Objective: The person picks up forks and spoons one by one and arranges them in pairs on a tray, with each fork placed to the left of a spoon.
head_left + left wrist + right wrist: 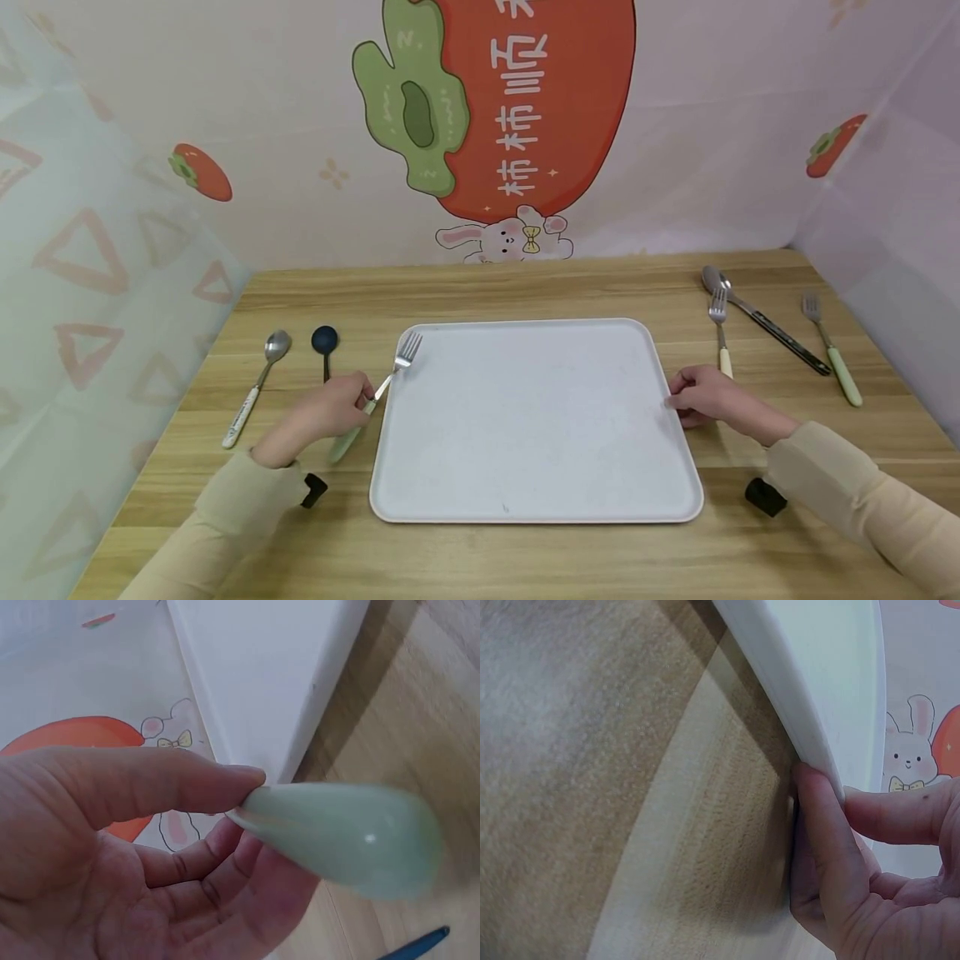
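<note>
Between thumb and fingers, my left hand pinches a fork with a pale green handle. The tines of this fork reach over the left edge of a white rectangular tray. At the tray's right edge, my right hand holds the rim, thumb on the upper side and fingers against the outside, as the right wrist view shows. Just beyond that hand lies a fork with a cream handle, its lower end hidden by the hand.
On the left lie a spoon with a white handle and a dark round-headed spoon. To the right are a spoon with a dark handle and another green-handled fork. Printed cloth walls border the wooden table.
</note>
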{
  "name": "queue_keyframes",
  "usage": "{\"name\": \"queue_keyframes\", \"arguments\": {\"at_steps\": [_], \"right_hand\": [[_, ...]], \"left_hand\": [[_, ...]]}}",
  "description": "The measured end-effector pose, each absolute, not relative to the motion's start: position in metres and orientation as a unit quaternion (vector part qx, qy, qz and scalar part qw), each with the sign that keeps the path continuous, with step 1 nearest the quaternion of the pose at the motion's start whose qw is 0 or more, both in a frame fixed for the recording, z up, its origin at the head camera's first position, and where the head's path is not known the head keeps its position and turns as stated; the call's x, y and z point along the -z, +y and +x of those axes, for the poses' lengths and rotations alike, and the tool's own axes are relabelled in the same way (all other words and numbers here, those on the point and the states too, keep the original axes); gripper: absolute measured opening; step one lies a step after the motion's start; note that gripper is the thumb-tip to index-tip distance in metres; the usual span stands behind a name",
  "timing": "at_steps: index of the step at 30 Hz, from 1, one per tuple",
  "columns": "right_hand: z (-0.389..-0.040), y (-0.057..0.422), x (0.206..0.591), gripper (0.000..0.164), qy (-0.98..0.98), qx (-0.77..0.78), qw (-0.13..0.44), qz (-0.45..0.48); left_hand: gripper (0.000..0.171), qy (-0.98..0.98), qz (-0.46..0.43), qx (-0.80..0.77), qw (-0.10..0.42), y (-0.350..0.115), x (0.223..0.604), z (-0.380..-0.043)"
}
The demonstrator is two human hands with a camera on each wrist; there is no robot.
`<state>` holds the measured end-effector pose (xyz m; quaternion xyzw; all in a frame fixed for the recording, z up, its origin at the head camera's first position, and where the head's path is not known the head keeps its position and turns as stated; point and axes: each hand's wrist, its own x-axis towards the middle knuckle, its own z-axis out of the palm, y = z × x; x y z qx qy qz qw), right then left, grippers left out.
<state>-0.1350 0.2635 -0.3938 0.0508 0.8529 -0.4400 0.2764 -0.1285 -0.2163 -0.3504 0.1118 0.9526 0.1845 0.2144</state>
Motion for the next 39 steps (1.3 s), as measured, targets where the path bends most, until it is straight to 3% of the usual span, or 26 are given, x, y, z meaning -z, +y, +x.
{"name": "queue_keyframes", "arguments": {"at_steps": [15,39], "right_hand": [[-0.136,0.264,0.394,0.019,0.854,0.432,0.283,0.053],[-0.135,0.263,0.394,0.018,0.853,0.437,0.281,0.053]], "left_hand": [[0.027,0.922,0.044,-0.285,0.258,-0.199,0.364,-0.13],[0.026,0.927,0.001,-0.296,0.23,-0.169,0.377,-0.12]]}}
